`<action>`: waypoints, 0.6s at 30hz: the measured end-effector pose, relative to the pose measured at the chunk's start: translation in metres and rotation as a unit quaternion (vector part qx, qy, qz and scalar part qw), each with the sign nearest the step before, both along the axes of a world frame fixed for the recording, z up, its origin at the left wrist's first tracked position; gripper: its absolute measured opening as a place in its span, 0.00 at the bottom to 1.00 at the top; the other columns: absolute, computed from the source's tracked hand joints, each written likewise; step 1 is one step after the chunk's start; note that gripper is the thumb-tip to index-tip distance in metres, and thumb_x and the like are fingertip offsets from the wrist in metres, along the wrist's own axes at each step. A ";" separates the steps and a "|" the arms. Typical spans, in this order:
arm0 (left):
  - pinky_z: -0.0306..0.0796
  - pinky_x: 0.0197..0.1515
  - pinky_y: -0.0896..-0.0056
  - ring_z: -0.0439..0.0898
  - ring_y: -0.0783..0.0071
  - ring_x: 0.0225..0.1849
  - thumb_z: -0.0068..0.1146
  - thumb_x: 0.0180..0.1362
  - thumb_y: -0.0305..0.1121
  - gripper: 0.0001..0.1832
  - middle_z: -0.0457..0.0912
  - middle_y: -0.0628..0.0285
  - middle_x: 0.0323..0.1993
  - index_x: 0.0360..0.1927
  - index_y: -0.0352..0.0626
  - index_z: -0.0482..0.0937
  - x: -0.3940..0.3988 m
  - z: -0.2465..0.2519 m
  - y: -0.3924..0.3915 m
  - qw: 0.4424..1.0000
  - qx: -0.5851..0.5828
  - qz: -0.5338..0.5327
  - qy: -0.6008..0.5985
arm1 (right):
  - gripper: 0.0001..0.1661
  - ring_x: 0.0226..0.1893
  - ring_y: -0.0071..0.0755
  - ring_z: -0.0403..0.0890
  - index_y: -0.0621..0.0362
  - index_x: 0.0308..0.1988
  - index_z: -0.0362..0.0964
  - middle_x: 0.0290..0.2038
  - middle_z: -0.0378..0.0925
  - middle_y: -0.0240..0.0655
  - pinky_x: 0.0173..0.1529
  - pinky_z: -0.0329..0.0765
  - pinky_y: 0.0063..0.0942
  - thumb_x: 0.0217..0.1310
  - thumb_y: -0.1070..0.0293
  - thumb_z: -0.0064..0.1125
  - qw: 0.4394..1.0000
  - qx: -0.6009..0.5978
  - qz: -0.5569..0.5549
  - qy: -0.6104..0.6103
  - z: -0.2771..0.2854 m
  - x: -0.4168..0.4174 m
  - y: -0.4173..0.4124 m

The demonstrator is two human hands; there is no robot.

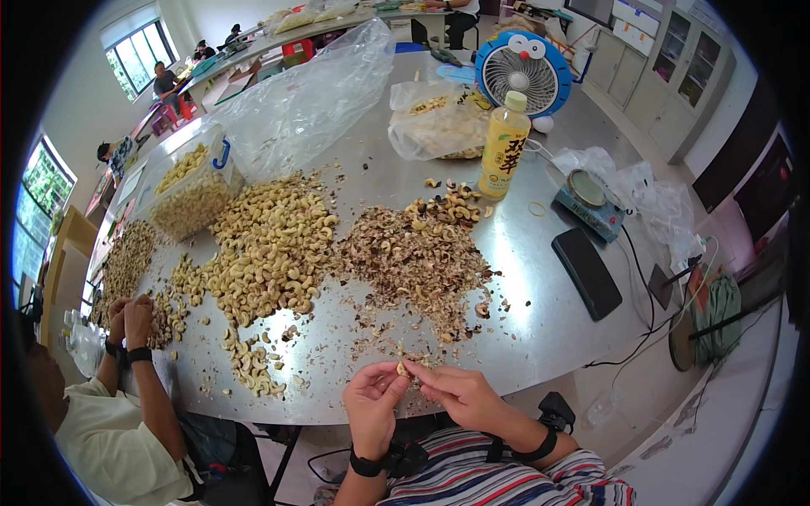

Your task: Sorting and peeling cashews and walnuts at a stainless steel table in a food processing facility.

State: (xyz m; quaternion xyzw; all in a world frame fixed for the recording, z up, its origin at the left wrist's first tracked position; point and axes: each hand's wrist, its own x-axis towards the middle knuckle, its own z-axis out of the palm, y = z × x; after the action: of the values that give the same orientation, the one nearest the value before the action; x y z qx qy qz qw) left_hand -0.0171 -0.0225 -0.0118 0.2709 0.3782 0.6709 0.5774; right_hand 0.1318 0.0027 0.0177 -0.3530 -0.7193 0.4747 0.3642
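Note:
A small cashew kernel (403,370) is pinched in the fingertips of my left hand (374,395), just above the table's near edge. My right hand (465,395) meets it from the other side, its thumb and forefinger on the kernel. Whether a small tool sits in the right fingers is hidden. Beyond my hands lies a heap of brownish skin flakes and broken shell (411,259). To its left spreads a large pile of pale cashew kernels (272,246), with a smaller group of kernels (253,367) nearer the edge.
On the steel table (538,354) stand a yellow-labelled bottle (504,148), a blue fan (523,76), a lidless-looking plastic tub of cashews (190,196) and plastic bags (436,120). A phone (586,273), a small scale (588,205) and cables lie right. A co-worker's hands (133,319) work at left.

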 end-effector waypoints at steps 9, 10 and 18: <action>0.71 0.44 0.77 0.77 0.72 0.39 0.56 0.46 0.13 0.13 0.78 0.54 0.36 0.37 0.31 0.72 0.002 0.002 0.001 0.999 -0.010 0.019 0.024 | 0.25 0.24 0.37 0.71 0.53 0.55 0.63 0.27 0.71 0.42 0.32 0.70 0.24 0.55 0.77 0.50 1.000 0.008 0.004 -0.002 0.000 0.000 0.001; 0.71 0.44 0.77 0.77 0.72 0.39 0.56 0.46 0.13 0.13 0.78 0.54 0.36 0.37 0.31 0.72 0.002 0.002 0.001 0.999 -0.010 0.021 0.028 | 0.27 0.24 0.32 0.72 0.52 0.55 0.63 0.26 0.71 0.40 0.32 0.70 0.22 0.54 0.80 0.49 1.000 0.018 0.005 -0.004 0.000 0.000 0.001; 0.72 0.41 0.79 0.77 0.73 0.36 0.56 0.45 0.13 0.12 0.78 0.55 0.34 0.35 0.30 0.73 0.002 0.005 0.001 0.998 -0.020 0.030 0.057 | 0.31 0.24 0.28 0.74 0.50 0.55 0.64 0.26 0.71 0.38 0.32 0.72 0.20 0.50 0.86 0.48 1.000 0.026 0.002 0.003 -0.006 0.000 0.001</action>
State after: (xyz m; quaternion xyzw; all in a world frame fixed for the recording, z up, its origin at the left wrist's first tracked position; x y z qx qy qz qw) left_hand -0.0155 -0.0215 -0.0072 0.2858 0.4315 0.6636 0.5401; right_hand 0.1317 0.0034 0.0112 -0.3409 -0.7308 0.4578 0.3744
